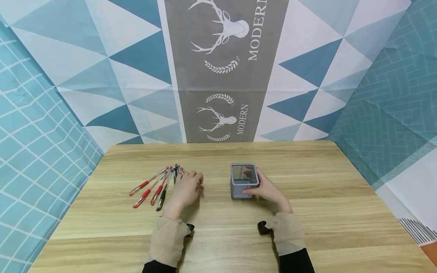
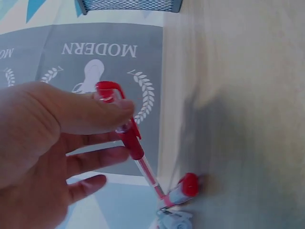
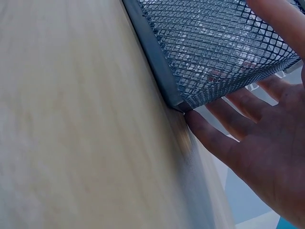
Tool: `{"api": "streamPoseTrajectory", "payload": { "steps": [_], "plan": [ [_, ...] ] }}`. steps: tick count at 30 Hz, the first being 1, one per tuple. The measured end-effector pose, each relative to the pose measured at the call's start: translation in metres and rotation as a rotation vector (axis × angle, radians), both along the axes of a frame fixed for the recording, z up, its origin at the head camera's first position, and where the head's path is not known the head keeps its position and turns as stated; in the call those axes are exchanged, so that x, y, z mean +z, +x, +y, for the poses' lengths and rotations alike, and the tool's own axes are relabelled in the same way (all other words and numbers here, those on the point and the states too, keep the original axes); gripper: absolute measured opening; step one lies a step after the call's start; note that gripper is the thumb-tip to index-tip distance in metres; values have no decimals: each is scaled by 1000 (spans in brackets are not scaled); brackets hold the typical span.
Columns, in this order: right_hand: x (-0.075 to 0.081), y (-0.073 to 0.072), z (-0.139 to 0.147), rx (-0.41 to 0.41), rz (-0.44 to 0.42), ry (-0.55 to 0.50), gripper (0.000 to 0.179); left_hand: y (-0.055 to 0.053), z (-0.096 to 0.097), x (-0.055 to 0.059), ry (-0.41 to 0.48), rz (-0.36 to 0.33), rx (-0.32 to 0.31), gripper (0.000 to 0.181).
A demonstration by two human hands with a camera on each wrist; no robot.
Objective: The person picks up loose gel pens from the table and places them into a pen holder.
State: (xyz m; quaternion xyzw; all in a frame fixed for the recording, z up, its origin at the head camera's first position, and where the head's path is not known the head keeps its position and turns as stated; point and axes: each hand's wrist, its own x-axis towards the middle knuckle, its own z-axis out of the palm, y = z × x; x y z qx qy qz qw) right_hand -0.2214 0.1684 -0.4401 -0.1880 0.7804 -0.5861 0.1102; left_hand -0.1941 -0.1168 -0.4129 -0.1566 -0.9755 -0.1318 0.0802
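Observation:
My left hand (image 1: pixel 185 189) is beside the pens on the left of the table. In the left wrist view its thumb and fingers pinch a red-capped gel pen (image 2: pixel 131 143) near its capped end, the clear barrel slanting down. Another red-ended pen (image 2: pixel 189 186) lies on the table just beyond it. My right hand (image 1: pixel 270 189) grips a square grey mesh pen holder (image 1: pixel 239 192) from its right side, thumb in front and fingers behind. The holder stands upright with its open top facing up, and no pens show inside. In the right wrist view the fingers spread along its mesh wall (image 3: pixel 205 52).
Several red pens (image 1: pixel 142 198) and a black pen (image 1: pixel 162 199) lie fanned out left of the left hand. The wooden table (image 1: pixel 218 235) meets a patterned cloth backdrop (image 1: pixel 218 83) at its far edge.

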Motion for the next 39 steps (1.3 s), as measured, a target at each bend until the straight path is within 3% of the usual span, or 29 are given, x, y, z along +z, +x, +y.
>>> {"api": "streamPoseTrajectory", "payload": {
  "steps": [9,14,21,27,33,39],
  "plan": [
    [-3,-1,-2,0,-7,-14,88,-2,-1,9,55,280,34,14],
    [-5,-4,-3,6,-5,-32,88,-3,-2,13,97,396,66,12],
    [-6,-4,-4,2,-9,-44,87,-4,-3,17,154,484,70,10],
    [-6,-1,-6,-26,-7,-23,88,2,1,25,273,573,59,17],
    [9,8,-10,-29,-32,-24,88,8,6,35,398,633,63,28],
    [20,11,-13,-12,-7,-24,85,14,11,46,545,694,72,28]
  ]
}}
